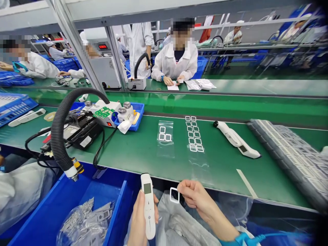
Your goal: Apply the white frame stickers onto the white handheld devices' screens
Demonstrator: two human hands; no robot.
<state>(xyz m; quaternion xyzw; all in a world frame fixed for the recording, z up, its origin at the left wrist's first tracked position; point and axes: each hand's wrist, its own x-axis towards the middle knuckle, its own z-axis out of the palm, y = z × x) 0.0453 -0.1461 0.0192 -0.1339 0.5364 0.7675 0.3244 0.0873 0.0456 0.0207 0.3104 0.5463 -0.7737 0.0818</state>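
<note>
My left hand [139, 215] is wrapped round a white handheld thermometer-like device [149, 212], held upright with its small grey screen facing me. Between thumb and fingertips, my right hand [196, 198] pinches a thin white square frame [174, 202] by its upper right edge. The frame is apart from the device, just to its right. Beyond my hands on the green bench lie a clear sheet [165, 150] with 3 similar frames and another strip [198, 160] bearing several in two columns. A second white device [233, 136] rests to the right.
A black ribbed hose [57, 136] arches over the left bench, near a blue tray [138, 116] of bottles. Below it stands a blue bin [33, 222] holding bagged parts. Stacked grey trays [287, 153] line the right. Across the bench, a person [176, 61] handles papers.
</note>
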